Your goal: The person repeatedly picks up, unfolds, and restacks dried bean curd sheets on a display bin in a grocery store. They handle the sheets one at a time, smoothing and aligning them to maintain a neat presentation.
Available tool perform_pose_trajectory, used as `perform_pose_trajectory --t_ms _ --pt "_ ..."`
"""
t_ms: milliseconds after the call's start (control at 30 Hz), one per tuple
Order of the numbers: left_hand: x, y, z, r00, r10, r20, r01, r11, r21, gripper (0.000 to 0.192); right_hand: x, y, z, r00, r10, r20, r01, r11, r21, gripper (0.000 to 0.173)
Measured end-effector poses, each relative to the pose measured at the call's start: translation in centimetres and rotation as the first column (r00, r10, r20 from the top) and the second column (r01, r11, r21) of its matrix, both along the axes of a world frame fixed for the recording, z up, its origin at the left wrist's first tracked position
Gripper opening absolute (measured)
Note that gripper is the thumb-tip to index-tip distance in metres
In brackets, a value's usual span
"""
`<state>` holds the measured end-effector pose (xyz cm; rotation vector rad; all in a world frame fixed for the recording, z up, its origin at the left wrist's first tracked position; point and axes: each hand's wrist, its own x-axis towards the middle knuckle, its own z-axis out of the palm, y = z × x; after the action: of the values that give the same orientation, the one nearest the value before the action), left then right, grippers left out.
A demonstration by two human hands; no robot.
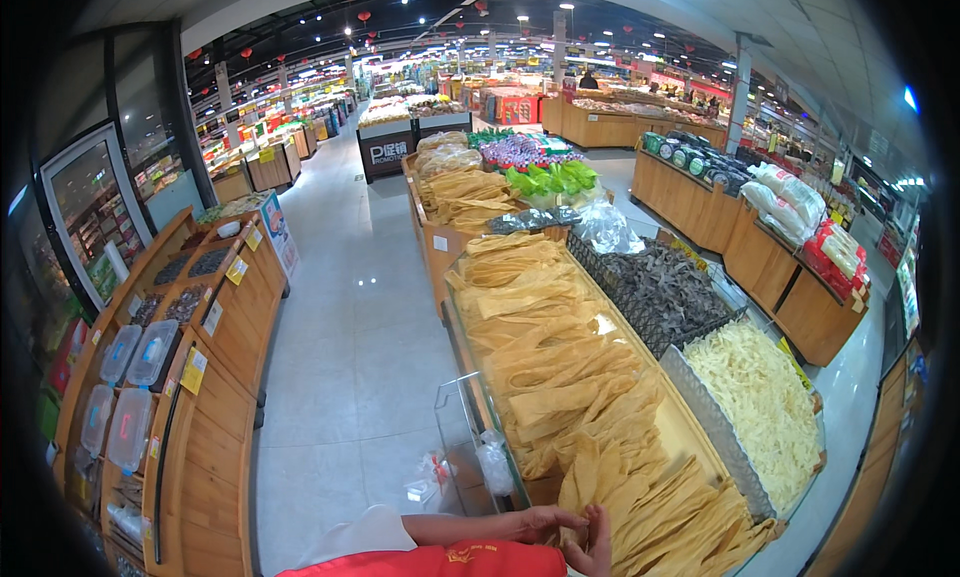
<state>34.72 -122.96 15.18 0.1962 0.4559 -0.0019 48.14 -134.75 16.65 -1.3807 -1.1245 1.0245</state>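
Note:
Both my hands are low in the view, close together over the near end of a long tray of dried tofu skin sheets [555, 352]. My left hand [551, 523] reaches in from the left, its fingers curled at a tan sheet that stands up from the pile. Right beside it is my right hand [596, 543], thumb and fingers raised near the same sheet. Which fingers grip the sheet cannot be told. Below the left forearm lies the red vest [480, 560] that I wear.
Right of the tray stand a black basket of dark dried strips [664, 284] and a bin of pale shreds [754, 404]. A wire rack [457, 419] with plastic bags borders the tray's left side. Across the aisle is a wooden shelf [217, 427] with lidded bins.

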Motion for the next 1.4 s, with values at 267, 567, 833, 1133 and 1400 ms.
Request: perform_pose_trajectory --t_ms 267,567,833,1133,1400 --pt "2.9 8.8 8.8 0.943 0.331 0.036 0.058 -0.272 0.961 0.075 5.2 -2.0 0.3 0.95 -0.058 0.308 0.103 0.986 -0.131 0.079" --pt "3.4 9.7 0.8 0.953 0.232 -0.196 0.304 -0.712 0.633 0.081 -1.3 -0.1 -1.4 0.93 0.365 0.042 -0.312 0.844 -0.437 0.076" --pt "-5.1 -1.7 -12.5 0.654 -0.728 -0.208 0.328 0.025 0.944 0.069 -7.8 3.6 -1.3 0.874 0.481 -0.075 -0.456 0.756 -0.469 0.074" --pt "-18.6 -3.0 -9.1 0.82 -0.468 -0.329 0.42 0.102 0.902 0.066 -15.2 2.7 -2.6 0.753 0.625 -0.204 -0.648 0.652 -0.395 0.073" --pt "-31.2 -8.7 -7.1 0.855 -0.317 -0.411 0.501 0.293 0.814 0.064 -21.9 1.1 -2.5 0.556 0.702 -0.444 -0.831 0.474 -0.291 0.073"
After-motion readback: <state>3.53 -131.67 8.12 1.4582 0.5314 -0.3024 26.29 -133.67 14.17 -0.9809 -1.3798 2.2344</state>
